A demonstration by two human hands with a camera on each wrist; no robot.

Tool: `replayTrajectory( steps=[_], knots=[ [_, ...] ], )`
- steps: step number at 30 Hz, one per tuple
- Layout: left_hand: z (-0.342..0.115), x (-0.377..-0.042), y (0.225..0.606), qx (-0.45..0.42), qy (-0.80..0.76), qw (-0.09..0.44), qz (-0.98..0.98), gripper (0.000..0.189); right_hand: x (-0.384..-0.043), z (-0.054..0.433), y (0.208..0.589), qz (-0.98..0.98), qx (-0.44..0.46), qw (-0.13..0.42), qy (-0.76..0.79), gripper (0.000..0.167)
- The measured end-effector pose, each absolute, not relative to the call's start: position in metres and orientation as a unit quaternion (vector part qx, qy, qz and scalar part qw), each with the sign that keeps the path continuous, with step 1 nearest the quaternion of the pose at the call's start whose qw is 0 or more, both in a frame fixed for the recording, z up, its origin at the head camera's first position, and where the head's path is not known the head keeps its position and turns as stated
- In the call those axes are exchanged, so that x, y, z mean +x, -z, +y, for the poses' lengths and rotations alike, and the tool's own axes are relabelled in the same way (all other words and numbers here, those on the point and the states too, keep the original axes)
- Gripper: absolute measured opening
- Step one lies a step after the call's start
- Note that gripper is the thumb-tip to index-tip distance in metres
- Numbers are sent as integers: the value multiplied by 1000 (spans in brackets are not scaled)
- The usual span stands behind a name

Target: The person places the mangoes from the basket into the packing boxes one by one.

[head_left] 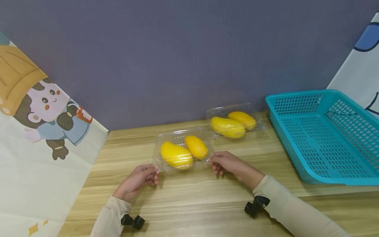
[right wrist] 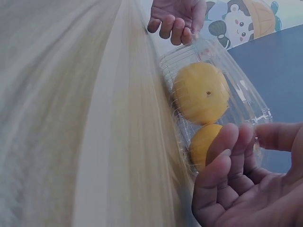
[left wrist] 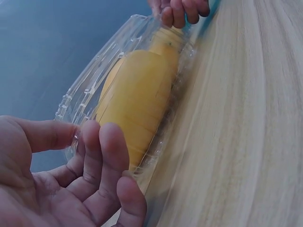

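A clear plastic clamshell box (head_left: 170,135) with two yellow mangoes (head_left: 176,155) inside lies between my hands, its lid over the fruit. My left hand (head_left: 141,177) pinches its near left corner between thumb and fingertips. At the near right corner, my right hand (head_left: 226,163) pinches the rim in the same way. Both wrist views show a thumb and fingers meeting at the box edge, with a mango (left wrist: 137,94) behind the clear plastic in the left one and another mango (right wrist: 201,92) in the right one.
A second clear clamshell box (head_left: 217,111) holding two mangoes (head_left: 228,127) stands behind and to the right, near the dark wall (head_left: 177,59). A turquoise plastic basket (head_left: 284,140) is on the right of the wooden table (head_left: 189,210). Printed cloth (head_left: 44,177) hangs at the left.
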State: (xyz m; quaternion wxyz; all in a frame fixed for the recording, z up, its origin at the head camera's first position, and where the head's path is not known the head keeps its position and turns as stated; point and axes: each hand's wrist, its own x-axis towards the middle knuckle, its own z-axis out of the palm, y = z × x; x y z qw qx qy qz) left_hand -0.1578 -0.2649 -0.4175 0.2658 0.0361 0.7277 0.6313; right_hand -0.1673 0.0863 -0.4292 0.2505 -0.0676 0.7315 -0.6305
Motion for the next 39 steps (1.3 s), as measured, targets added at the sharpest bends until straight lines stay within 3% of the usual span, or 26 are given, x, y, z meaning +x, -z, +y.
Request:
replayTrajectory(
  steps=[11,18,22,25,27,29,33,39],
  knots=[
    [-262,-157,412,-4,-603,232,763,24,-165,87,420,793,-24,196,576,26],
    [-247,-149,399,-63,-478,34,875,31,-149,85,404,904,-119,11,410,48],
    [-234,-136,393,21,-367,-99,925,29,-133,76,395,930,-210,-73,292,53],
    [-220,-128,393,121,-294,-191,929,36,-123,69,392,933,-263,-89,230,57],
    [-210,-123,394,172,-235,-220,931,44,-118,66,392,933,-284,-87,204,60],
    [-203,-118,397,207,-182,-218,936,50,-116,64,393,933,-295,-82,188,62],
    [-195,-111,404,238,-117,-166,950,58,-115,60,398,935,-301,-65,177,59],
    [-193,-110,412,239,-95,-128,958,56,-117,56,404,932,-313,-52,177,56]
  ],
)
